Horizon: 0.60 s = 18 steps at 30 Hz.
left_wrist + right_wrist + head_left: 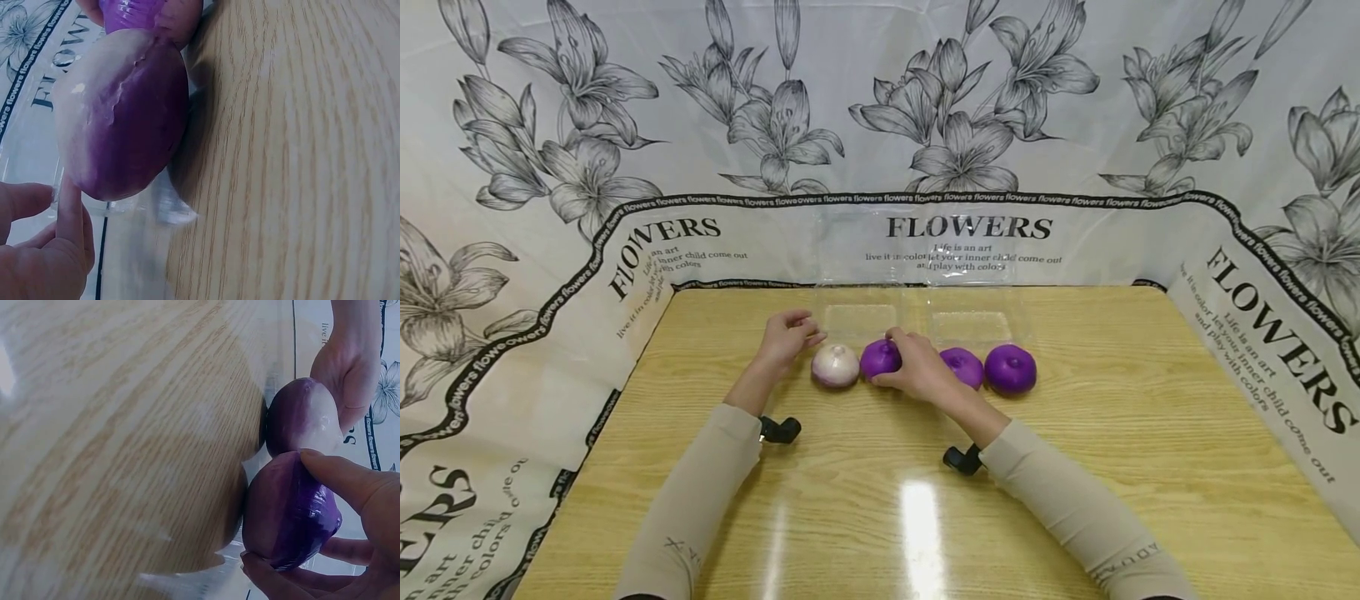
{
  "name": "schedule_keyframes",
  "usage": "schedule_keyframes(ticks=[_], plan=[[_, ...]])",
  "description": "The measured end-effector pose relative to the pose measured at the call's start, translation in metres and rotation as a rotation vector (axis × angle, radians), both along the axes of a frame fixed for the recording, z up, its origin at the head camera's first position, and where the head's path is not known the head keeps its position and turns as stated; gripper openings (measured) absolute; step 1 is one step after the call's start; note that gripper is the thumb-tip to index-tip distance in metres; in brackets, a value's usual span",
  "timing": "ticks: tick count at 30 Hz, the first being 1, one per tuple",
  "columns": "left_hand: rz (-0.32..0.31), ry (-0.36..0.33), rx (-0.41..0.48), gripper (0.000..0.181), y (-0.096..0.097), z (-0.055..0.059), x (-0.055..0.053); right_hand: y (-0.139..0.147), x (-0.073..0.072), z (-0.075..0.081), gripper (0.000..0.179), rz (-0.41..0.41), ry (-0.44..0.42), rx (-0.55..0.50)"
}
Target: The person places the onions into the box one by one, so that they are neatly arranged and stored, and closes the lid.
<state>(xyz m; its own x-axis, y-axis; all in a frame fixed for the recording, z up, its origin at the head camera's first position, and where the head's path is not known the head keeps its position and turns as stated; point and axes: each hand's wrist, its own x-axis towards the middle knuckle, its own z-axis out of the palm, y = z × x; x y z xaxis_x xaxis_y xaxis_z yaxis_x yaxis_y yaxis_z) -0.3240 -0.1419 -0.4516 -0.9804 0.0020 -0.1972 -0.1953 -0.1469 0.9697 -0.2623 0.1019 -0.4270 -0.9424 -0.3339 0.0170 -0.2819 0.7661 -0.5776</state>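
Observation:
Four onion-like bulbs stand in a row on the table, nubs up. My right hand (917, 367) grips the dark purple onion (877, 358), second from the left, with thumb and fingers around its sides. Just left of it sits the white-and-purple onion (836, 367), close against the gripped one in the right wrist view. My left hand (787, 337) is beside that pale onion, fingers loosely bent, fingertips right at the clear box's edge in the left wrist view. To the right are a lighter purple onion (962, 367), partly behind my right wrist, and another dark purple onion (1011, 369).
Behind the row lies a clear plastic box (917, 321) with two compartments, its transparent lid raised against the back cloth. Flower-printed cloth (790, 242) walls the wooden table (850, 517) at the back and sides. Black wrist mounts (781, 430) show under both forearms.

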Motion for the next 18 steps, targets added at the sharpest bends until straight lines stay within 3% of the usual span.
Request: schedule_keyframes(ticks=[10,18], plan=[[0.013,0.006,0.005,0.048,0.001,0.002,0.002,0.006,0.002,0.001,0.078,0.019,0.02,-0.011],[0.022,0.004,-0.001,0.048,0.003,0.001,0.001,0.016,0.009,0.014,0.079,0.009,0.009,-0.068]])
